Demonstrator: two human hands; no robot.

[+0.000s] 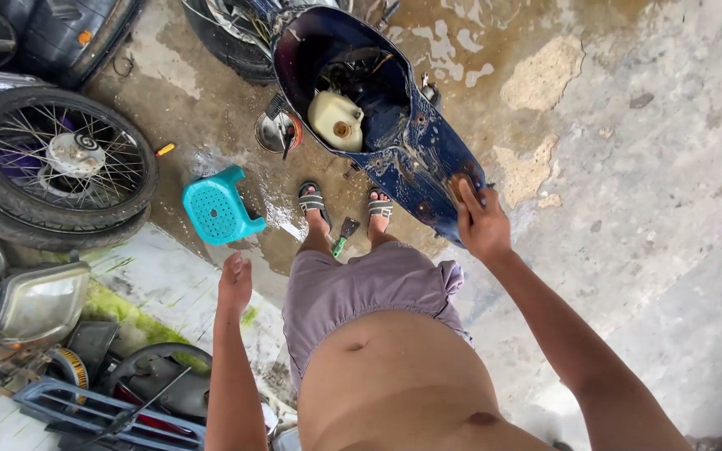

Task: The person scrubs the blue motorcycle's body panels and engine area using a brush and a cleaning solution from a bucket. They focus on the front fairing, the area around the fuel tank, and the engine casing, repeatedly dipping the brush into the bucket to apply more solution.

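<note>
My right hand (480, 219) presses on the rear edge of a wet dark blue motorbike body (411, 138), fingers wrapped over its rim. Inside the open body sits a cream plastic tank (336, 119). At my side, my left hand (234, 282) hangs loosely closed and holds nothing. My feet in sandals (312, 202) stand on wet concrete just behind the bike. Between them lies a small tool with a green handle (345, 235).
A turquoise plastic stool (217, 207) lies to the left of my feet. A spoked wheel with tyre (58, 163) leans at the left. Motorbike parts and a headlamp (35, 301) pile up at lower left. A round metal bowl (277, 132) rests by the bike.
</note>
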